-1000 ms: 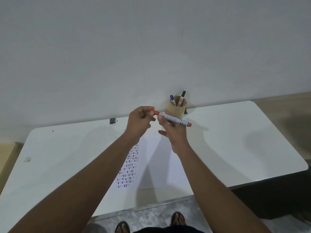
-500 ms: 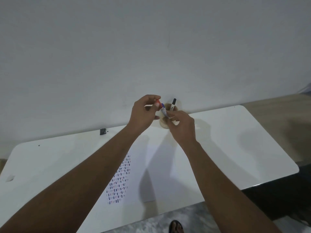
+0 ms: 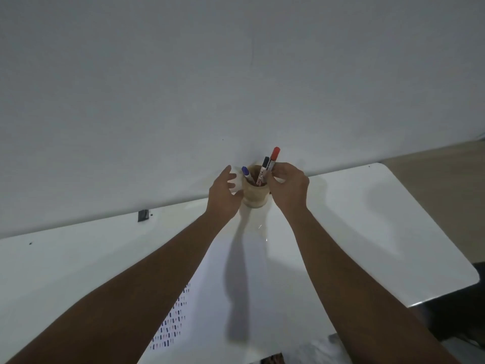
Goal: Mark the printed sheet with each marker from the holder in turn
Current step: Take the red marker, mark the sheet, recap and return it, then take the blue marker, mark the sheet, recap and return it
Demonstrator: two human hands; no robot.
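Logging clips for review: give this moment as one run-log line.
right hand: lowering red marker into holder | left hand: open beside holder | printed sheet: flat on table

Both hands (image 3: 287,186) crowd the holder (image 3: 256,197) against the wall (image 3: 236,74) — open table (image 3: 380,219) lies right.

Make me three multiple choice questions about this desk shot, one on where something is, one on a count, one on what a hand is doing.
1. Where does the holder stand?
A. against the wall at the table's far edge
B. on the printed sheet
C. on the floor

2. How many markers show at the holder?
A. one
B. three
C. five

3. What is the right hand doing?
A. resting flat
B. pinching the red-capped marker
C. writing

Answers: 1 A, the holder sits where table meets wall. 2 B, blue, black and red caps show. 3 B, its fingers close on the red marker's barrel.
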